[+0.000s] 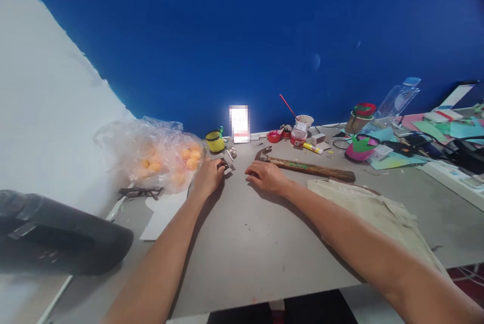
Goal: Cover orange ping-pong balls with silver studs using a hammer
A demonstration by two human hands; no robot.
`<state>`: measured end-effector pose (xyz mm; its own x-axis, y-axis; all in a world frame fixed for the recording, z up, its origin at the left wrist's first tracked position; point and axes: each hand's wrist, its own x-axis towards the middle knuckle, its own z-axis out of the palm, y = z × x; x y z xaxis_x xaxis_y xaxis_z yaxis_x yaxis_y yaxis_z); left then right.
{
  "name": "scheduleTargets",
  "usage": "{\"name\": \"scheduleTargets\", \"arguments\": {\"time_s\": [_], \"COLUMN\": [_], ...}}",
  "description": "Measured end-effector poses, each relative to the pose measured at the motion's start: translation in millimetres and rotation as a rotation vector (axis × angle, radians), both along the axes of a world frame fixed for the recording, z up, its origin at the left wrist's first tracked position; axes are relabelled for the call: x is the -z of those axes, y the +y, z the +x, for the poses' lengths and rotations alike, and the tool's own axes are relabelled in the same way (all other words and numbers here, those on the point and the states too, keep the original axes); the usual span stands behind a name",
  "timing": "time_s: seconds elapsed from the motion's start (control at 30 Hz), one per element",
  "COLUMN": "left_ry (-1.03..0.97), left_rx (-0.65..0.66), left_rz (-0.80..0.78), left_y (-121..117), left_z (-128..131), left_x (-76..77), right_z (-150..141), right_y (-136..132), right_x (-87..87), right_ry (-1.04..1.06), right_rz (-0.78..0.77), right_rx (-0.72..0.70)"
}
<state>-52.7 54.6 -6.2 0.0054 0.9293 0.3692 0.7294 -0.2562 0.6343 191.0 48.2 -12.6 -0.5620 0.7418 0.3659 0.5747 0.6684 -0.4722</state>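
Left hand [207, 178] curled on a small dark object [223, 165], right hand [267, 178] apart, loosely bent on smooth grey table [242, 243], worn wooden-handled claw hammer [308, 167] just beyond, crinkled clear bag [124, 140] of round orange balls [154, 163] left of both

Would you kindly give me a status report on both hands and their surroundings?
Left hand: at small glossy dark object, grip unclear. Right hand: on grey desk, nothing visibly held. Brown wooden-handled claw hammer: close by right hand.

There is one hammer [302, 166], one beige cloth [363, 203], one yellow tube [312, 148] and one clear bottle [399, 100].
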Motion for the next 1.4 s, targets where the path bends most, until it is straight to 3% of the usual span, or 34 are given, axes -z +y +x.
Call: {"name": "scheduleTargets", "arguments": {"time_s": [0.27,0.67,0.83,0.97,1.03,1.2,1.4], "left_ry": [0.218,0.234,0.199,0.108,0.083,0.176,0.199], "left_rx": [-0.076,-0.061,-0.184,-0.216,-0.185,0.089,0.223], "left_rz": [0.005,0.129,0.097,0.195,0.267,0.311,0.189], "left_y": [-2.3,-5.8,-10.6,-15.2,-20.9,-43.0,-52.0], "left_z": [1.5,7.3,12.2,15.8,20.1,39.4,50.3], "left_x": [-1.1,0.9,-4.3,-11.1,-13.4,-10.0,-5.1], "right_z": [-0.3,-1.8,-1.0,-2.0,-4.4,-9.3,-5.8], "right_y": [-3.3,-2.7,-4.4,-5.2,-4.8,-1.2,0.1], "right_x": [-5.9,-10.0,-13.4,-12.8,-10.1,-4.0,-8.6], "right_ry": [-0.005,-0.042,-0.065,0.001,0.118,0.562,0.597], "right_rz": [-0.012,-0.021,-0.029,-0.055,-0.179,-0.820,-0.896], "right_rx": [-0.003,-0.001,-0.009,-0.014,-0.017,-0.092,-0.070]}}
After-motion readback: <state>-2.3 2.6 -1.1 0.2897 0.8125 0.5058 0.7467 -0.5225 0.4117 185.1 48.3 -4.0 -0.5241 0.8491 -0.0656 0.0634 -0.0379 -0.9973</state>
